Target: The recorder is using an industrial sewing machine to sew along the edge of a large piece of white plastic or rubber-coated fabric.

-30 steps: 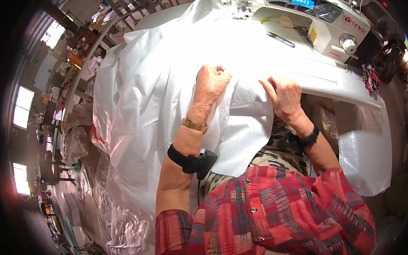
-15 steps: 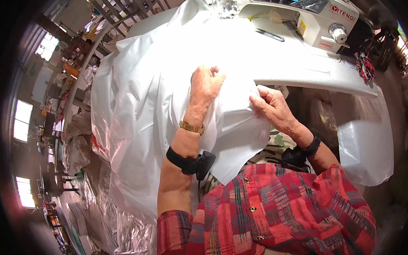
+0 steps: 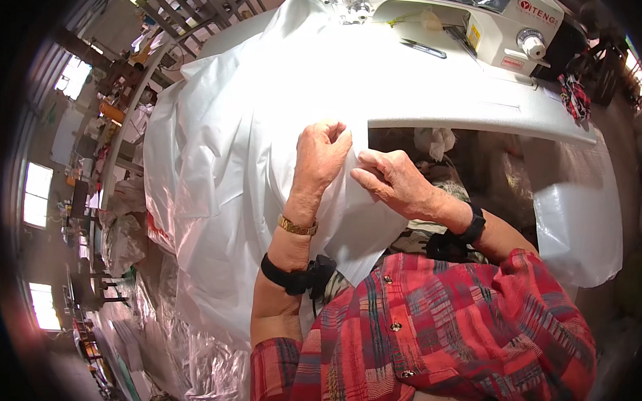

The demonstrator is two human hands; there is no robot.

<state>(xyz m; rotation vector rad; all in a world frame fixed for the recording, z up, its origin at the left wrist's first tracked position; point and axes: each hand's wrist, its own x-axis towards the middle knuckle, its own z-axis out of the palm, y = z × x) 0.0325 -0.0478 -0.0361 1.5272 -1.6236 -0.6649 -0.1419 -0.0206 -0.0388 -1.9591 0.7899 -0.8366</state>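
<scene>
A large sheet of thin white fabric (image 3: 216,168) is spread over the sewing table and hangs down in folds over its near edge. My left hand (image 3: 322,157) is closed in a pinch on the fabric, its fingertips curled together. Just to the right, my right hand (image 3: 399,183) is bent with thumb and fingertips at the fabric's right edge, closed on it. The two hands are close together but apart. Glare washes out the fabric beyond them, and the fingertips partly hide the pinched cloth.
A white sewing machine (image 3: 507,30) stands at the far right, with a slim dark tool (image 3: 423,48) lying beside it. The white tabletop (image 3: 479,114) ends in a rounded near edge. Translucent plastic sheeting (image 3: 575,223) hangs at the right; a slatted rack (image 3: 193,12) stands far left.
My right hand has moved left toward my left hand, bringing the fabric's right edge with it. My left hand has shifted slightly nearer me. More of the table's near edge shows.
</scene>
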